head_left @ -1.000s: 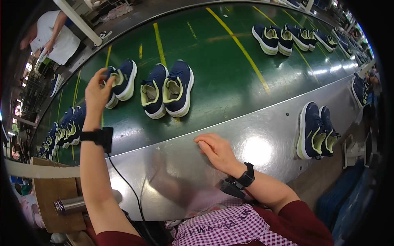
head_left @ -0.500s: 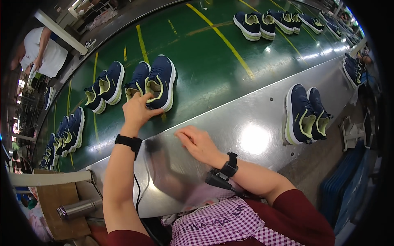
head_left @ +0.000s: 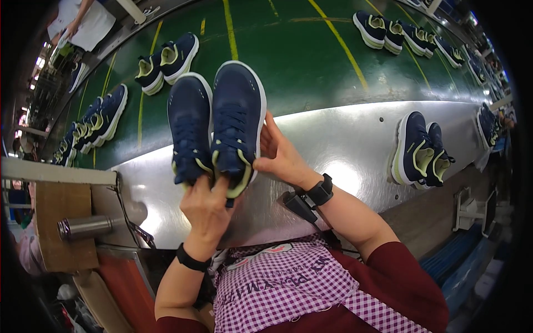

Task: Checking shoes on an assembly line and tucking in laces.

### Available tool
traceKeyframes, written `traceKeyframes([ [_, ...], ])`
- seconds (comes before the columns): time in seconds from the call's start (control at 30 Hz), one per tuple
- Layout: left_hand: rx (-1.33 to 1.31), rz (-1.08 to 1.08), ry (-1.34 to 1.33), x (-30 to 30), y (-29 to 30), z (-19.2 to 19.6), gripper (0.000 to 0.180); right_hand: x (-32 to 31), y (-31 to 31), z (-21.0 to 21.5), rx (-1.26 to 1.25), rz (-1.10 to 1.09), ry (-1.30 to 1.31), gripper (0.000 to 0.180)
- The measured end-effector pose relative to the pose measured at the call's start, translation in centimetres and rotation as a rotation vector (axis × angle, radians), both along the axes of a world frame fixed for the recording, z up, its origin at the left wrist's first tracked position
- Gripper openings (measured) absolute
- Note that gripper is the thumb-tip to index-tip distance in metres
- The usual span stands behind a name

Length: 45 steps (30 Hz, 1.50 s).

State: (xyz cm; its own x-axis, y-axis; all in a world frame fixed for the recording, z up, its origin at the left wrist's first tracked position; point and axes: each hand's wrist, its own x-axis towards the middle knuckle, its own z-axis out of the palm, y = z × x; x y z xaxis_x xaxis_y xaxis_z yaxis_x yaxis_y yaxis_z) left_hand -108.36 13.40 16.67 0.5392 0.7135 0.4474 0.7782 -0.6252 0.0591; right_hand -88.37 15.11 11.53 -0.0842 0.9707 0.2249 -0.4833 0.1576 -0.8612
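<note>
A pair of navy sneakers with white soles and lime linings hangs in front of me, toes pointing away. My left hand [head_left: 206, 210] grips both by the heel openings, its fingertips hidden inside them. The left sneaker [head_left: 189, 119] is pressed close beside the right sneaker [head_left: 236, 105]. Against the outer side of the right sneaker rests my right hand [head_left: 280, 155], its thumb by the heel collar and its other fingers partly hidden behind the sole. Another pair of navy sneakers [head_left: 413, 152] stands on the metal table [head_left: 322, 125] to my right.
Beyond the table runs a green conveyor belt [head_left: 300, 61] with yellow lines. It carries more sneaker pairs, at the left [head_left: 169, 61] and far right [head_left: 383, 30]. A steel flask [head_left: 86, 226] lies at the left near a cardboard box [head_left: 61, 208]. Another person [head_left: 83, 25] is at the far left.
My left hand has lifted the pair off the belt and brought it toward me over the table edge. My right hand has moved up to the right sneaker. The view has shifted.
</note>
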Motion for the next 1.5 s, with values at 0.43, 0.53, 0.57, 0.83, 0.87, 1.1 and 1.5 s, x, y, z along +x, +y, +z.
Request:
traceKeyframes([
  [0.43, 0.036, 0.113, 0.034, 1.6, -3.8, -1.1, 0.050, 0.3, -1.0, 0.4, -0.173, 0.168, 0.073, 0.123],
  [0.53, 0.029, 0.126, 0.002, 1.7, -3.8, -0.9, 0.051, -0.1, -0.8, 0.2, -0.147, 0.161, 0.090, 0.121],
  [0.57, 0.032, 0.117, -0.003, 1.7, -3.8, -0.7, 0.051, -0.1, -0.8, 0.2, -0.144, 0.151, 0.085, 0.121],
  [0.83, -0.067, 0.058, -0.069, 1.0, -1.6, 0.9, 0.050, 0.0, -0.5, -0.9, 0.000, 0.086, 0.043, 0.101],
  [0.87, -0.142, 0.045, -0.113, 0.5, -0.9, 1.3, 0.046, 0.0, -0.4, -1.3, -0.126, -0.045, 0.078, 0.088],
  [1.1, -0.173, -0.122, -0.193, 4.0, 7.0, 5.5, 0.043, 0.6, 0.4, -3.4, 0.132, -0.660, -0.986, 0.035],
  [1.5, -0.294, -0.084, 0.200, 23.6, 23.6, 6.4, 0.064, 0.2, -0.4, -1.8, 0.114, -0.583, -0.958, 0.034],
])
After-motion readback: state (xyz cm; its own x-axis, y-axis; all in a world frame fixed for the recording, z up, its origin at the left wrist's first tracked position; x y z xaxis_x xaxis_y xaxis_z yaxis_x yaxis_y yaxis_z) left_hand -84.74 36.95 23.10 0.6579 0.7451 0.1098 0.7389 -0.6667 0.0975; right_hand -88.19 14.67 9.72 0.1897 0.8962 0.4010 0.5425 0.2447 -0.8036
